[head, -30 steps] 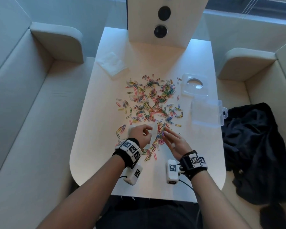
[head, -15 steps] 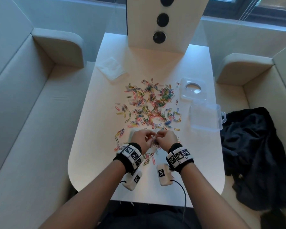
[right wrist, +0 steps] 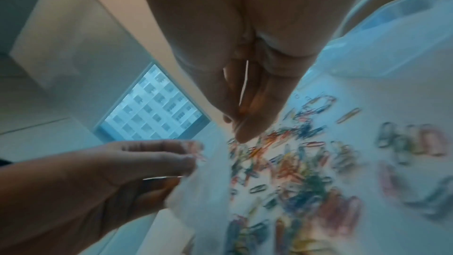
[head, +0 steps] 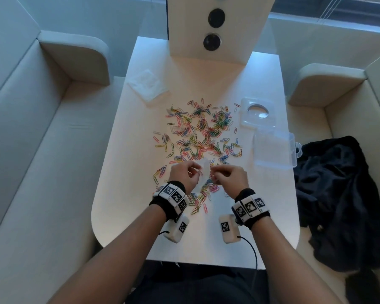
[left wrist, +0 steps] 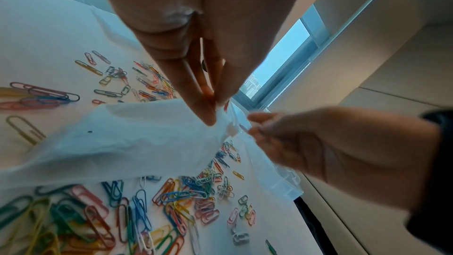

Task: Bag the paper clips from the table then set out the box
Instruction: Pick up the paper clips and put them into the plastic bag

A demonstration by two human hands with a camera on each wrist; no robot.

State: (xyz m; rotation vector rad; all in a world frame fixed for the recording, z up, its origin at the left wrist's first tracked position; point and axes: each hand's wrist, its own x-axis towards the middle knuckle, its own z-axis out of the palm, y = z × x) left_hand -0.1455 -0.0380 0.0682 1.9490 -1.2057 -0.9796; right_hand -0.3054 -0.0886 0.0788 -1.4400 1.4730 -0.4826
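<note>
Several coloured paper clips [head: 202, 137] lie scattered over the middle of the white table [head: 123, 194]. My left hand [head: 184, 174] pinches the edge of a small clear plastic bag [head: 203, 172] just above the nearest clips; in the left wrist view its fingertips [left wrist: 210, 115] close on the bag [left wrist: 137, 135]. My right hand [head: 225, 178] is beside it with thumb and fingers pinched together [right wrist: 242, 129], seemingly on the bag's other edge. The clear plastic box [head: 272, 150] lies at the right with its lid [head: 258, 114] behind it.
A stack of clear bags [head: 148, 84] lies at the table's far left. An upright white panel [head: 217, 29] with black round holes stands at the back. Cushioned benches flank the table; a black garment [head: 338, 194] lies on the right one.
My right hand came off the table and up to the bag, met the left hand there, then the two hands drew slightly apart.
</note>
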